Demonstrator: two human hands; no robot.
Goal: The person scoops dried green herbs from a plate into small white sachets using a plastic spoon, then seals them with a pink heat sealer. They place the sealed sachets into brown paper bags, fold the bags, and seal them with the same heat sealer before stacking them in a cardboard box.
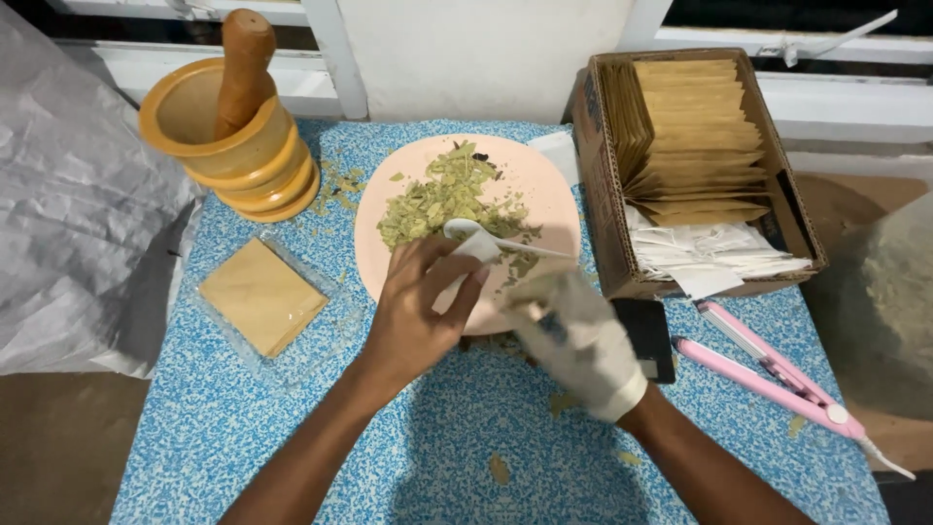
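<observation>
My bare left hand pinches a small white paper bag over the near edge of a pink plate. A pile of crushed green dried leaves lies on that plate. My right hand, in a white glove and blurred, grips a white plastic spoon. The spoon's bowl sits at the bag's top, beside the leaves.
A yellow wooden mortar with a brown pestle stands at the back left. A clear packet of tan squares lies left. A cardboard box of tan envelopes and white bags stands right, then a pink flat iron and a black device.
</observation>
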